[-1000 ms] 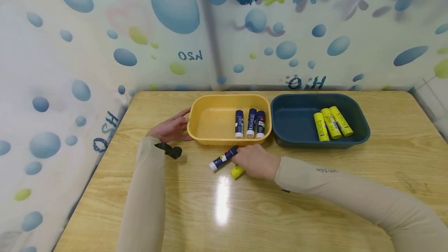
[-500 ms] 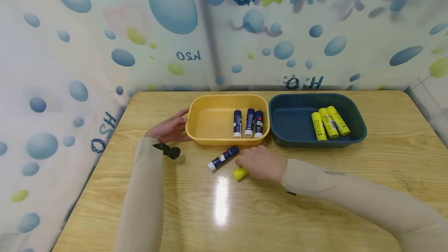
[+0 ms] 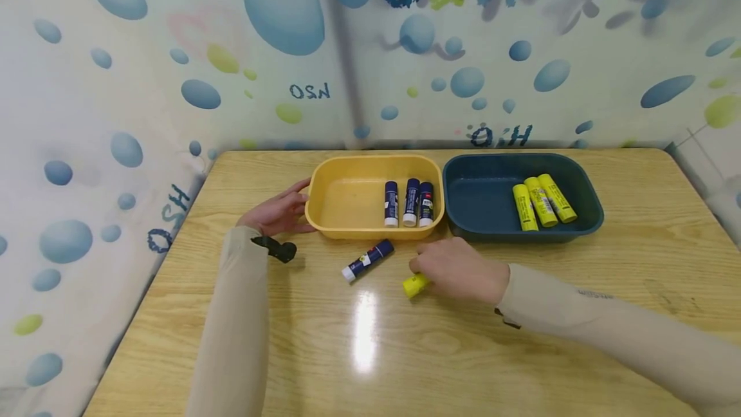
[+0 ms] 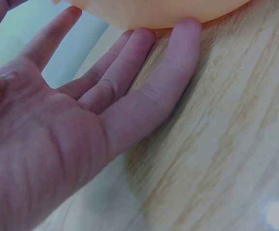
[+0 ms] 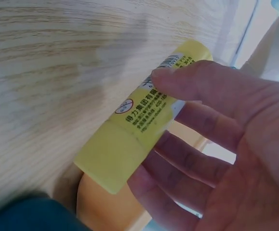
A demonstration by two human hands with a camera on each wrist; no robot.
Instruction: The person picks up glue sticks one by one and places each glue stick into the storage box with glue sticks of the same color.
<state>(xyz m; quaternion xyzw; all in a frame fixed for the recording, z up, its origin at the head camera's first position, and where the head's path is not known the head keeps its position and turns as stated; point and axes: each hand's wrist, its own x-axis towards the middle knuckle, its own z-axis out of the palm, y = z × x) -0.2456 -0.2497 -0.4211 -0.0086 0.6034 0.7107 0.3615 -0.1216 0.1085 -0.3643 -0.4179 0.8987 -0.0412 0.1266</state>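
My right hand (image 3: 460, 269) pinches a yellow glue stick (image 5: 139, 115) between thumb and fingers, in front of the gap between two bins. In the head view only one end of that stick shows past the fingers. To its left on the table lies a dark blue glue stick (image 3: 367, 261) with a white end, slanted. My left hand (image 3: 278, 212) is at the left end of a yellow plastic bin (image 3: 341, 201). Its fingers are extended, with fingertips (image 4: 186, 29) against the bin's wall. Three dark blue glue sticks (image 3: 411, 201) lie inside at the right.
A dark teal bin (image 3: 480, 201) stands right beside the yellow one, with three yellow glue sticks (image 3: 541, 201) in its right half. Both bins stand near the back edge of the wooden table (image 3: 440, 352). Behind rises a wall (image 3: 370, 69) patterned with blue and green drops.
My right hand has moved right with the yellow glue stick, away from the dark blue one on the table. The left hand stays at the yellow bin. The whole view has shifted slightly.
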